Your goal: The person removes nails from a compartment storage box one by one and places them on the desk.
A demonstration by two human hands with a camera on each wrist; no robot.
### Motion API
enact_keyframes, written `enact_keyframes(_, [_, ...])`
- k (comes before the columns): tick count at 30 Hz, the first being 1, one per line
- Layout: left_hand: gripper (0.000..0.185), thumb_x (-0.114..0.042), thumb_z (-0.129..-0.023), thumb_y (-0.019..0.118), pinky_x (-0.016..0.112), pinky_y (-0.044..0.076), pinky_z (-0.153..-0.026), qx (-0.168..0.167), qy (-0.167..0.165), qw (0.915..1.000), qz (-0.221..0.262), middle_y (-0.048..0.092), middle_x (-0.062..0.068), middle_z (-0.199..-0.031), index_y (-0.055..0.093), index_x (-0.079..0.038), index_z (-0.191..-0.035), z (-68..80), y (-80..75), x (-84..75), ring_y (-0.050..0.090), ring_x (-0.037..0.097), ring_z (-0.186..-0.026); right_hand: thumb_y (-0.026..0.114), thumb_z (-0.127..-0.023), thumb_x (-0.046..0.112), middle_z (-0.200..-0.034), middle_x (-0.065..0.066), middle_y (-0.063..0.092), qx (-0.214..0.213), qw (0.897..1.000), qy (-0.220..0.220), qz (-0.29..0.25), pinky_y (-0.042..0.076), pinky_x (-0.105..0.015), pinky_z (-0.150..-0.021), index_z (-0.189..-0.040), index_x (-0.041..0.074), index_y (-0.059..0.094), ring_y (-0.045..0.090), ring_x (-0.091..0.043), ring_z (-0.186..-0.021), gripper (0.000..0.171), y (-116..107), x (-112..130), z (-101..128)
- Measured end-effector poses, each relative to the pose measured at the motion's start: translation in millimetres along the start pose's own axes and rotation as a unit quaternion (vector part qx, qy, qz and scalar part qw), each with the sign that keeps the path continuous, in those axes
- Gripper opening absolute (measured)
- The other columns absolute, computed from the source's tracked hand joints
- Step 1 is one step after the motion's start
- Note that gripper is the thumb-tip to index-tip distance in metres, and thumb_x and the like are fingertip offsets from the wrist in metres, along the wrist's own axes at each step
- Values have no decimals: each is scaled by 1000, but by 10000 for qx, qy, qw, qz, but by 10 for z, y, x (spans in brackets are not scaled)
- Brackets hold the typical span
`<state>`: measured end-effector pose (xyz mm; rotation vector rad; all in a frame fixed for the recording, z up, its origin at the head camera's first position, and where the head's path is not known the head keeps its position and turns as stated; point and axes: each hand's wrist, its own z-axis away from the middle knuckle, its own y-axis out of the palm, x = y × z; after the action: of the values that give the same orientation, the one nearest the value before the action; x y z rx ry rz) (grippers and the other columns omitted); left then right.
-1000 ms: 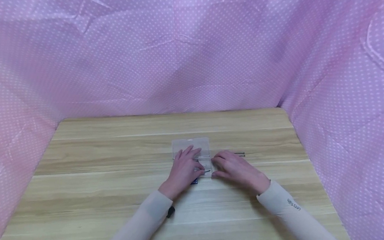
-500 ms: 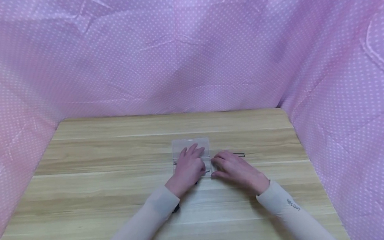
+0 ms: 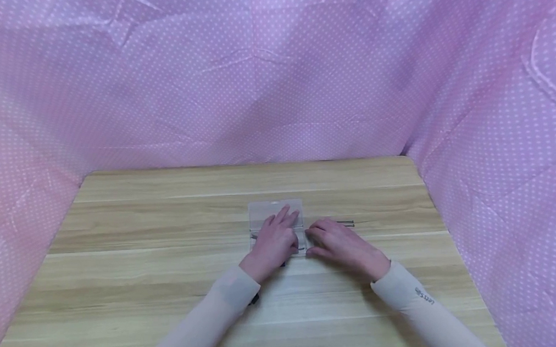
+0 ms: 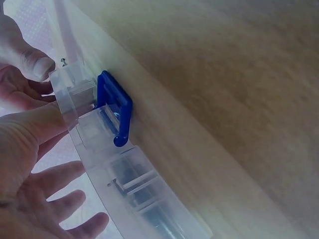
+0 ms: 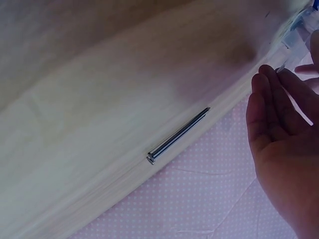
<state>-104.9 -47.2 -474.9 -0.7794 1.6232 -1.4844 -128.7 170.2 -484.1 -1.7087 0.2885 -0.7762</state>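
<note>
A clear plastic compartment box (image 3: 301,236) lies on the table with its lid (image 3: 261,211) folded back. My left hand (image 3: 272,244) is over the box, its outer fingers (image 4: 67,201) spread apart. The thumb and index finger reach into a compartment; whether they pinch anything is hidden. My right hand (image 3: 343,244) holds the box's right end, thumb on the near corner and other fingers at the far side. By the box's near side, a blue plastic frame-like piece (image 4: 124,112) stands tilted. One small screw (image 4: 113,185) shows at the box, and another screw head (image 4: 63,61) pokes up near my right thumb.
Nails (image 5: 179,135) lie side by side on the wooden table (image 3: 151,261), just beyond my right hand. Pink dotted cloth (image 3: 267,73) hangs around the table's back and sides. A dark wrist device (image 3: 254,299) sits under my left sleeve.
My left hand has shifted slightly right and rolled over the box, now covering most of the blue piece in the head view. My right hand stays in place.
</note>
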Motion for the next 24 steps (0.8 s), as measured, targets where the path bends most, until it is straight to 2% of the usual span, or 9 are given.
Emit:
enact_keyframes(5, [4, -20, -86, 83, 60, 38, -114, 90, 192, 9998, 32, 46, 14, -158, 85, -23, -84, -30, -16, 28, 27, 37, -154, 74, -97, 24, -122, -10, 67, 2, 10000, 7, 54, 50, -43, -104, -127, 1, 67, 62, -26, -117, 39, -6, -7, 8])
enact_keyframes(12, [10, -14, -86, 77, 63, 34, -116, 202, 708, 9973, -68, 42, 20, -160, 82, -18, -78, -56, -28, 96, 21, 36, -156, 72, -97, 20, -121, -10, 67, -8, 9999, -29, 111, 50, -44, -104, -126, 1, 68, 63, -27, -117, 34, -3, -7, 11])
enact_keyframes(20, [4, -26, -89, 81, 64, 30, -118, 392, 744, 9960, -292, 32, 13, -167, 84, -26, -87, -65, -52, 104, 13, 36, -158, 73, -97, 18, -120, -9, 67, -61, 9999, 1, 137, 51, -44, -103, -125, 2, 69, 63, -27, -116, 33, -11, 26, 11])
enact_keyframes(24, [4, -26, -90, 81, 62, 30, -119, 389, 878, 9941, -512, 33, 10, -167, 84, -28, -88, -83, -72, 92, 14, 33, -158, 73, -97, 19, -119, -9, 68, -116, 9999, 19, 127, 52, -44, -102, -124, 2, 69, 64, -26, -114, 32, -1, 27, 15])
